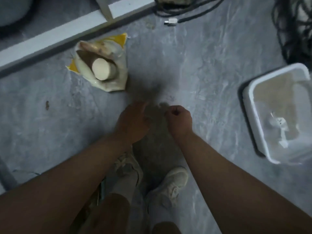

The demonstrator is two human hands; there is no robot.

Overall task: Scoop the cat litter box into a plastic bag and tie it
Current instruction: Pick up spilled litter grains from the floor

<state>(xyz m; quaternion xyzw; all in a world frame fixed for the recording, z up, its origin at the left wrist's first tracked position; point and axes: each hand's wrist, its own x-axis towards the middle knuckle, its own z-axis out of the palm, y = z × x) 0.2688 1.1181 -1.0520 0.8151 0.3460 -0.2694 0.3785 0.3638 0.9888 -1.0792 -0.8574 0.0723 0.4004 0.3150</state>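
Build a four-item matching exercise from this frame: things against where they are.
Things:
1. litter box
2. plastic bag
3. yellow-edged pouch
4. black cables

Places:
A. between both hands, above the shoes
B. right edge, on the floor
C. top right corner
D. upper left, by the white ledge

Pairs: 1-B, 2-A, 3-D, 4-C

Bare forearms, pale laced sneakers [170, 184], grey socks [123, 184], dark shorts [109, 215].
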